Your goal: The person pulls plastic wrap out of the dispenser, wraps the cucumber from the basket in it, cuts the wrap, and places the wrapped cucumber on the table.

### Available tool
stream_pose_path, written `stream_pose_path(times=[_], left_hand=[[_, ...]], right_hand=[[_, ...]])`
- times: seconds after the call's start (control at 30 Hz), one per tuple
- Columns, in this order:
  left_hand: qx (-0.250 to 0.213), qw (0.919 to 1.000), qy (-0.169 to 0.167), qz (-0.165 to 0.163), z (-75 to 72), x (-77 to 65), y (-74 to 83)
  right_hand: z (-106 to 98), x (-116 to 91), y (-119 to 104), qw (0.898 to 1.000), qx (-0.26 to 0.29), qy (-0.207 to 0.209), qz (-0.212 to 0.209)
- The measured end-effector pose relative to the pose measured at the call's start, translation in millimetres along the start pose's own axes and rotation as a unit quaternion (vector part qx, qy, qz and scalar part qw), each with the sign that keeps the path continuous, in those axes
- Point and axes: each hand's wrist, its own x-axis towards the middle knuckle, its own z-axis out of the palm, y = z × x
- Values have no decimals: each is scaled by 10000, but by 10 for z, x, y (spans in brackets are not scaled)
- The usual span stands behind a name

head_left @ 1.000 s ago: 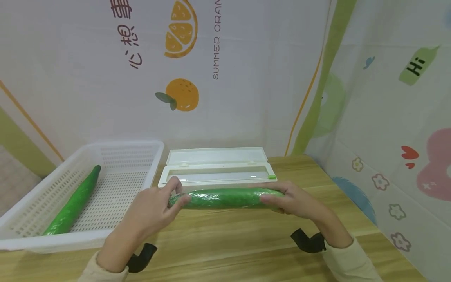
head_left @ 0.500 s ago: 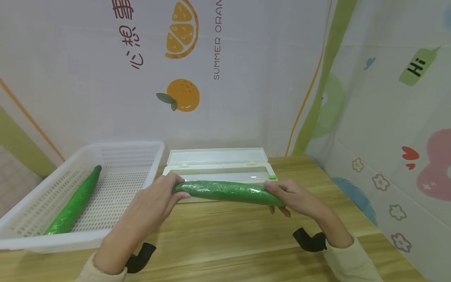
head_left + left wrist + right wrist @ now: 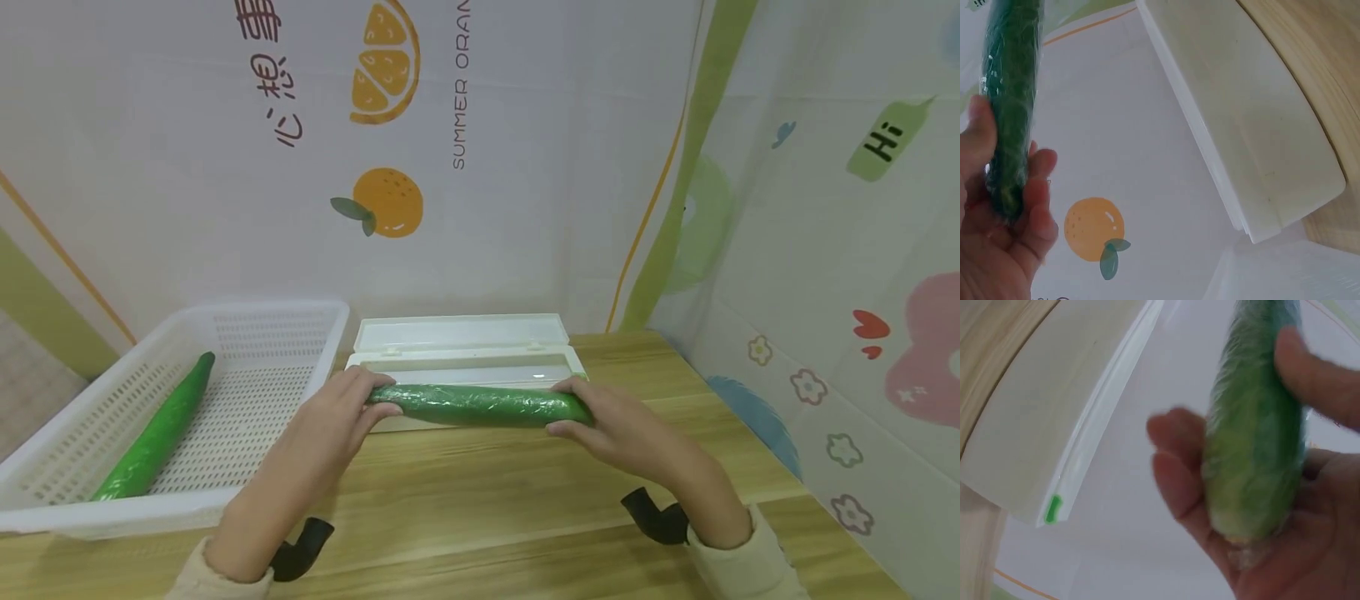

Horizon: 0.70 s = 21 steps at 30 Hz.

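Note:
A long green cucumber [image 3: 480, 406] in shiny, wrinkled cling film is held level between both hands. My left hand [image 3: 330, 425] grips its narrow end, thumb on one side and fingers on the other, as the left wrist view also shows. At the thicker, paler end, my right hand [image 3: 618, 429] holds it between thumb and fingers; in the right wrist view a twist of film [image 3: 1244, 555] sticks out past the tip. Behind the cucumber lies a white cling film dispenser [image 3: 465, 357] with its lid raised, its front partly hidden by the cucumber.
A white perforated basket [image 3: 333, 350] stands at the left with another wrapped cucumber [image 3: 161, 429] lying in it. All rests on a wooden table [image 3: 487, 508]. A printed cloth [image 3: 510, 233] hangs right behind the dispenser and along the right side.
The cucumber has moved slightly up and away, over the dispenser's front. My right hand's grip on its end has shifted, the fingers spreading below and then closing round it again. The basket stays put.

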Motion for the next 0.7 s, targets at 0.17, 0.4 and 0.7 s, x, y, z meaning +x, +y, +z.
stream_pose_path(times=[0.17,0.4,0.7], left_hand=[[-19,9970,418,656,34,27,-5],[226,9947,735,677,91,13,12],[594,9969,496,142,231,-29,6]], right_hand=[[-10,-10,-12,9961,-730,489,107],[-51,-21,-7,9904,-1370,147,101],[-71,-57,61,9887,-1460,-4,333]])
